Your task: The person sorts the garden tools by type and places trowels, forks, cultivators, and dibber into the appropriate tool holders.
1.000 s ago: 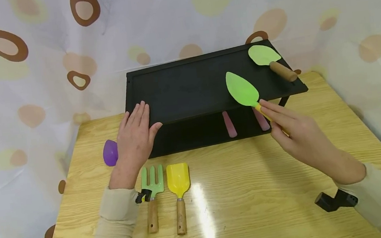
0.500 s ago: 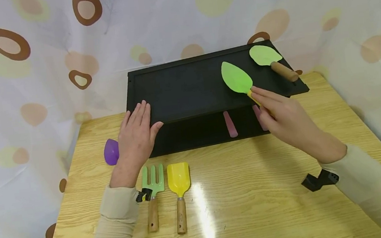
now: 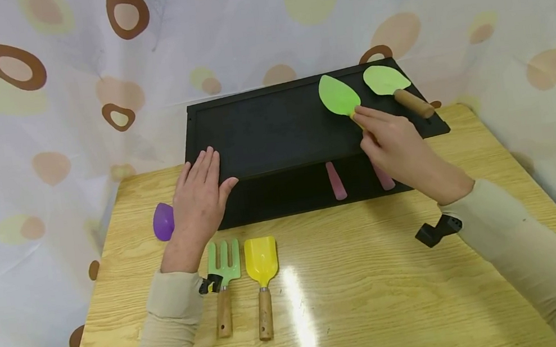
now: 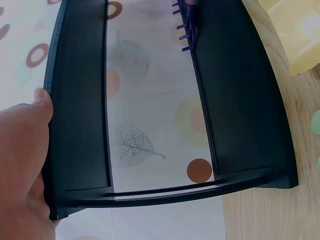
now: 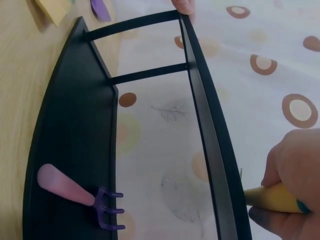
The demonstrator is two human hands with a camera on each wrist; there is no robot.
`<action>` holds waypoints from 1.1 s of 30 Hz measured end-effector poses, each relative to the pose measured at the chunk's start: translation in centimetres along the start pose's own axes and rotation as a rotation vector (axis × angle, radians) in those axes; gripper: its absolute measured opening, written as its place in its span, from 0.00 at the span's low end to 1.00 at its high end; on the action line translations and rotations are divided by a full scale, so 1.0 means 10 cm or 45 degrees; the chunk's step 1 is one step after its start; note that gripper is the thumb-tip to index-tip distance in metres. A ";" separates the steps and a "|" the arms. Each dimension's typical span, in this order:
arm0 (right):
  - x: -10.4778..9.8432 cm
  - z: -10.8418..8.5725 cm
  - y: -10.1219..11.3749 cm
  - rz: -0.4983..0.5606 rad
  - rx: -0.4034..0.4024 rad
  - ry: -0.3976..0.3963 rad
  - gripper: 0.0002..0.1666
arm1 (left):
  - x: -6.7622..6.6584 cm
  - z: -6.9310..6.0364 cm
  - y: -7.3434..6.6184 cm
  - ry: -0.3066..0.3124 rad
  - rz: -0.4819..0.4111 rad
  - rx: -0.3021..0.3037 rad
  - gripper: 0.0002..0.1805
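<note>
A green hand trowel (image 3: 339,96) with a yellow handle (image 5: 274,198) is pinched in my right hand (image 3: 397,144), its blade over the right part of the black two-tier shelf's top board (image 3: 263,130). Whether the blade touches the board I cannot tell. My left hand (image 3: 198,196) rests with straight fingers on the top board's left end; its thumb lies at the edge in the left wrist view. Beside the held trowel lies a pale green trowel (image 3: 384,80) with a wooden handle, which sticks out past the board's edge.
Pink handles (image 3: 336,181) show on the lower tier; one belongs to a purple hand rake (image 5: 106,209). On the wooden table (image 3: 371,288) lie a green fork (image 3: 224,264), a yellow shovel (image 3: 261,260) and a purple object (image 3: 163,222), partly hidden by my left hand.
My right hand has carried the green trowel up and left, from the shelf's front edge to farther back over the top board. My left hand stays in place.
</note>
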State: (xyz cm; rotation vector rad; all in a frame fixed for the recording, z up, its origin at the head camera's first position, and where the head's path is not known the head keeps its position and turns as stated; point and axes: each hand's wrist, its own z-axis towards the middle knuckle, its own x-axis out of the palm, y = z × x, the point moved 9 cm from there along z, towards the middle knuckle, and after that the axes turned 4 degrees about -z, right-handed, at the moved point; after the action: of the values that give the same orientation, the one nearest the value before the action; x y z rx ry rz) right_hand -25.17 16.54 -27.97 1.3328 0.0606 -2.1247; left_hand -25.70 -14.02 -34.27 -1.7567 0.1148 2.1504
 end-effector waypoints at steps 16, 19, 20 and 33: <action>0.39 0.22 -0.11 -0.064 0.254 0.191 0.24 | 0.06 -0.03 0.04 0.003 -0.020 -0.003 0.38; 0.42 0.25 -0.09 -0.071 0.294 0.218 0.25 | 0.05 -0.02 0.03 -0.013 -0.026 0.008 0.38; 0.43 0.26 -0.08 -0.075 0.305 0.225 0.25 | 0.04 -0.02 0.03 -0.015 -0.029 0.011 0.38; 0.46 0.32 -0.09 -0.114 0.386 0.312 0.30 | 0.00 0.00 0.00 -0.049 -0.023 0.030 0.37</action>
State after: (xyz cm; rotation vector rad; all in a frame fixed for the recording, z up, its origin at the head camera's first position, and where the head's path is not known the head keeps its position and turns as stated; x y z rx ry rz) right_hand -29.53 13.98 -30.45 1.7945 -0.1084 -2.0923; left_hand -25.65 -14.00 -34.26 -1.6961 0.1133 2.1597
